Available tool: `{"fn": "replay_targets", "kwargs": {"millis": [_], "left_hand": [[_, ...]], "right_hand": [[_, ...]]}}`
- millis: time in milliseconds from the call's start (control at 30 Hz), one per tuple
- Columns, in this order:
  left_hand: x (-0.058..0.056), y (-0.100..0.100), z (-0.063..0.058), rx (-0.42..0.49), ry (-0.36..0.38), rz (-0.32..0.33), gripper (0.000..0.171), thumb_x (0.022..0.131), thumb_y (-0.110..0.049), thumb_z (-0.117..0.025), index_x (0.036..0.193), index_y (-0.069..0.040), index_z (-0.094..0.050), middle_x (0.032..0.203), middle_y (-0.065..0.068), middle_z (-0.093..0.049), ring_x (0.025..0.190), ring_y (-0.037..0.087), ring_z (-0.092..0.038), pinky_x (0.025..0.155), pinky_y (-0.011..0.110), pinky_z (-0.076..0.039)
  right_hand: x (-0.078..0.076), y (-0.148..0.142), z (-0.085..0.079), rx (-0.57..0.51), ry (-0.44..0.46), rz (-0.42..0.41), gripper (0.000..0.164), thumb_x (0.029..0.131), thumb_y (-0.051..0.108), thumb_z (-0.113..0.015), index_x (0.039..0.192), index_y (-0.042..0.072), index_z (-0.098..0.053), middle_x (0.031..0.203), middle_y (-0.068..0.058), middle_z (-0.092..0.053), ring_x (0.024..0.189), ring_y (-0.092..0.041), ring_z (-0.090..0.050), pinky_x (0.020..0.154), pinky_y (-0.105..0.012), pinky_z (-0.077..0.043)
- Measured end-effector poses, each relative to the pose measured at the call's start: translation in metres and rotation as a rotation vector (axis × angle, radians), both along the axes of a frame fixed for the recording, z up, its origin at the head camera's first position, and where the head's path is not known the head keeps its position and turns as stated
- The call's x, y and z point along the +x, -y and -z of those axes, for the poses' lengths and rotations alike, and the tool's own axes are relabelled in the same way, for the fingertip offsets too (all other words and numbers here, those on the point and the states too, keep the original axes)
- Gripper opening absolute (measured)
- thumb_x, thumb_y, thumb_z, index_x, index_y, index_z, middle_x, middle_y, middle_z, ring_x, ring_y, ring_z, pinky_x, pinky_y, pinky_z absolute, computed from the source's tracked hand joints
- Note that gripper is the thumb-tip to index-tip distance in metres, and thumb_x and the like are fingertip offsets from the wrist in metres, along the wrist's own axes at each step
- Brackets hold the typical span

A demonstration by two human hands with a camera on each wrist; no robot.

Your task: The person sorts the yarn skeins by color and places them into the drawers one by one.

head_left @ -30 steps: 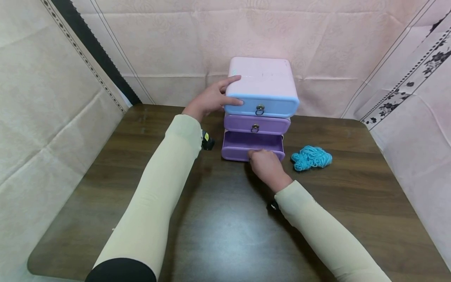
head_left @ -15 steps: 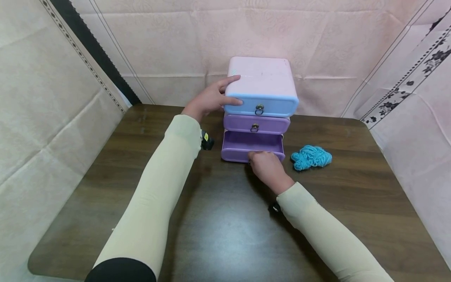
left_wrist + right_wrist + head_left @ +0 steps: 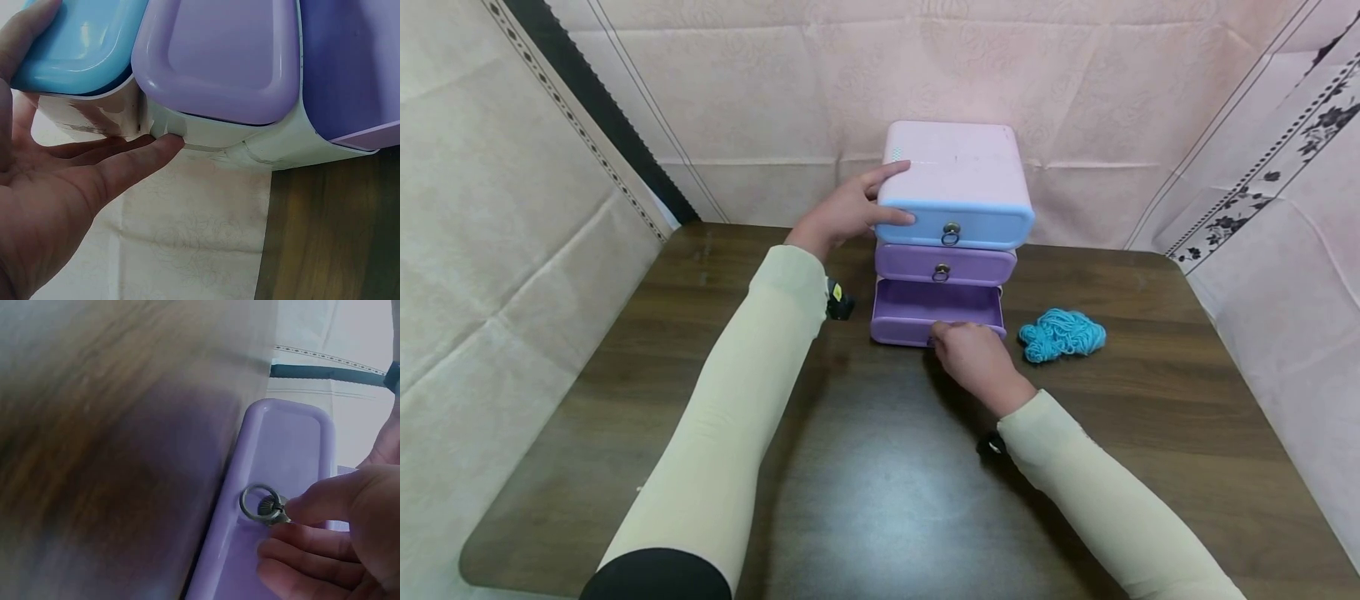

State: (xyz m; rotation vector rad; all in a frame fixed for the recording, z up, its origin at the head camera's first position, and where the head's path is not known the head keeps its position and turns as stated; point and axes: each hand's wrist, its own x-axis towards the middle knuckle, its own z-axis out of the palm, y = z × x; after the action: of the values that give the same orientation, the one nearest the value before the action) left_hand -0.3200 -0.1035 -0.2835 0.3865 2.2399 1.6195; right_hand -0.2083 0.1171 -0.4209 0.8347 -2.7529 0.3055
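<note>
A small drawer cabinet (image 3: 958, 162) with a pale pink top stands at the table's back. Its blue top drawer (image 3: 1000, 225) and purple middle drawer (image 3: 977, 265) are pushed in; the purple bottom drawer (image 3: 898, 330) is pulled out, with nothing visible inside. My left hand (image 3: 842, 212) steadies the cabinet's left side, fingers extended, thumb over the blue front. In the left wrist view its fingertips (image 3: 169, 142) touch the side wall. Thumb and forefinger of my right hand (image 3: 331, 537) pinch the base of the bottom drawer's metal ring pull (image 3: 269, 506); the ring itself sticks out free.
A bundle of turquoise yarn (image 3: 1062, 335) lies on the brown wooden table (image 3: 865, 467), right of the cabinet. Pale patterned cloth (image 3: 760, 92) hangs close behind the table and along both sides.
The bottom drawer has come out very slightly toward me. My right wrist and forearm have shifted a little to the right. The left hand holds its place on the cabinet.
</note>
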Motion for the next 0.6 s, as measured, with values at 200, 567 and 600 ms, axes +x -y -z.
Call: {"fn": "replay_targets", "kwargs": {"millis": [200, 567, 600], "left_hand": [[0.0, 0.0, 0.001, -0.01, -0.004, -0.001, 0.086, 0.08, -0.02, -0.08, 0.149, -0.043, -0.032, 0.152, 0.009, -0.037, 0.116, 0.021, -0.056, 0.094, 0.04, -0.049], [0.002, 0.002, -0.001, -0.029, -0.008, 0.002, 0.088, 0.08, -0.022, -0.08, 0.149, -0.043, -0.031, 0.153, 0.008, -0.034, 0.119, 0.022, -0.054, 0.098, 0.042, -0.048], [0.002, 0.001, -0.001, -0.03, -0.008, 0.002, 0.087, 0.08, -0.022, -0.08, 0.149, -0.043, -0.031, 0.153, 0.008, -0.035, 0.119, 0.022, -0.054, 0.098, 0.042, -0.048]], "right_hand": [[0.005, -0.006, -0.006, -0.021, -0.016, 0.014, 0.016, 0.088, 0.013, -0.064, 0.073, 0.014, -0.057, 0.058, 0.001, -0.053, 0.051, -0.017, -0.05, 0.046, -0.035, -0.041], [0.003, -0.027, -0.011, -0.124, -0.006, 0.1, 0.015, 0.085, 0.018, -0.062, 0.078, 0.012, -0.051, 0.054, 0.001, -0.046, 0.043, -0.015, -0.04, 0.041, -0.028, -0.03], [0.003, -0.03, -0.012, -0.127, -0.008, 0.106, 0.014, 0.085, 0.018, -0.062, 0.078, 0.012, -0.051, 0.054, 0.001, -0.046, 0.043, -0.015, -0.04, 0.041, -0.028, -0.03]]}}
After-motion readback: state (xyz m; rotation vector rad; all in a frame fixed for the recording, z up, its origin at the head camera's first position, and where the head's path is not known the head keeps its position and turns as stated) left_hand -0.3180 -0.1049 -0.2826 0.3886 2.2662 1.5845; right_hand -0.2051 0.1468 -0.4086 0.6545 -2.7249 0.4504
